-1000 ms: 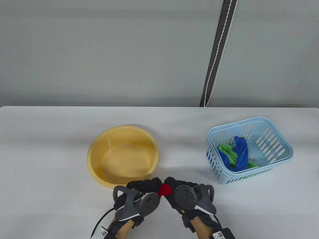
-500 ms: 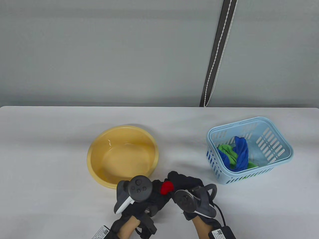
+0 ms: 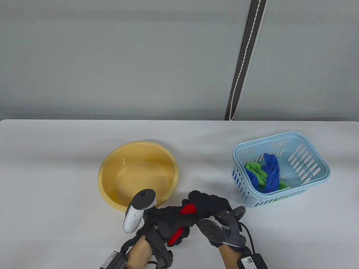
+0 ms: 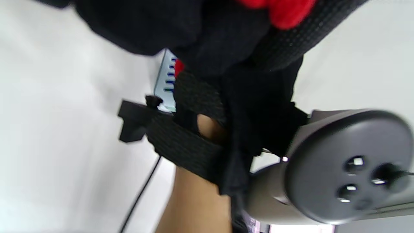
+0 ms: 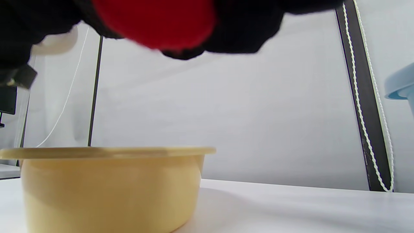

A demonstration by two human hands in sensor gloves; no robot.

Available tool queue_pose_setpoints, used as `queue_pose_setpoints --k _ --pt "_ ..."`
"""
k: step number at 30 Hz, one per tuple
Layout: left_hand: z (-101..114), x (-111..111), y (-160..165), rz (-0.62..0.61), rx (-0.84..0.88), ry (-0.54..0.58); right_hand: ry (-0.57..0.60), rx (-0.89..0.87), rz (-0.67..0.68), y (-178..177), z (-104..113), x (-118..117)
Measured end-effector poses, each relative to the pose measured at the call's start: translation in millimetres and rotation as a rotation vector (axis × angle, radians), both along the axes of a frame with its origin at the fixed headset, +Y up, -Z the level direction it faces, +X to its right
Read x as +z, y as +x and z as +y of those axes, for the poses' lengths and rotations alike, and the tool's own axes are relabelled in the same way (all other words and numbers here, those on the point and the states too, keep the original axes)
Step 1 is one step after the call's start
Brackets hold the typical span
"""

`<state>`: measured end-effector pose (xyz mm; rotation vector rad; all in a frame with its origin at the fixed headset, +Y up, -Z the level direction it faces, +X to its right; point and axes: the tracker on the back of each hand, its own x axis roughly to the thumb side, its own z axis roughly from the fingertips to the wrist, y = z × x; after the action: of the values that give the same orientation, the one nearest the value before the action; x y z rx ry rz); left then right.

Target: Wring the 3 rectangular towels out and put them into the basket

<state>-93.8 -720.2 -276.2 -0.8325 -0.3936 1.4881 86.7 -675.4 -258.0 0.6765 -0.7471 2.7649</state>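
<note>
A red towel (image 3: 187,209) is bunched between both gloved hands near the table's front edge, just in front of the yellow basin (image 3: 138,174). My left hand (image 3: 164,221) grips one end, with red cloth also showing below it. My right hand (image 3: 207,204) grips the other end. The red towel (image 4: 284,13) shows at the top of the left wrist view and the red towel (image 5: 155,22) fills the top of the right wrist view. The light blue basket (image 3: 308,179) at the right holds a blue towel (image 3: 270,171) and a green towel (image 3: 256,169).
The yellow basin (image 5: 106,187) holds water and stands left of centre. A grey curtain with a dark strap (image 3: 244,61) hangs behind the table. Cables trail from both wrists at the bottom edge.
My left hand has rolled over, its tracker swinging up toward the basin, while the right hand turned the other way. The red towel is twisted between them and more red shows below.
</note>
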Motion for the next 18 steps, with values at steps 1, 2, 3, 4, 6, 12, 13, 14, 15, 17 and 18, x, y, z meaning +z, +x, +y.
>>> queue_pose_setpoints --k 1,2,3,4,6,12,13,14,15,17,18 --pt "-2 0 1 -0.008 0.026 -0.019 0.004 -0.003 0.007 0 1 -1" --pt "-5 0 2 -0.023 0.075 -0.049 0.017 -0.008 0.009 0 0 0" --pt "-6 1 4 -0.044 0.113 -0.08 0.022 -0.016 0.019 -1 1 0" --pt "-8 1 4 -0.055 0.143 -0.097 0.015 -0.025 0.023 -1 1 0" --pt "-10 2 7 -0.088 0.223 -0.143 0.047 -0.032 0.027 -2 3 1" --pt "-16 8 19 -0.184 0.431 -0.263 0.117 -0.022 0.049 -4 7 6" --pt "-16 9 20 -0.191 0.444 -0.266 0.125 -0.019 0.048 -4 7 7" --pt "-16 9 20 -0.181 0.44 -0.265 0.12 -0.017 0.046 -4 7 7" --pt "-16 8 19 -0.184 0.423 -0.251 0.129 -0.006 0.037 -5 6 7" --pt "-15 7 17 -0.184 0.378 -0.224 0.127 -0.008 0.041 -4 6 7" --pt "-14 7 14 -0.187 0.345 -0.202 0.132 0.0 0.036 -5 5 7"
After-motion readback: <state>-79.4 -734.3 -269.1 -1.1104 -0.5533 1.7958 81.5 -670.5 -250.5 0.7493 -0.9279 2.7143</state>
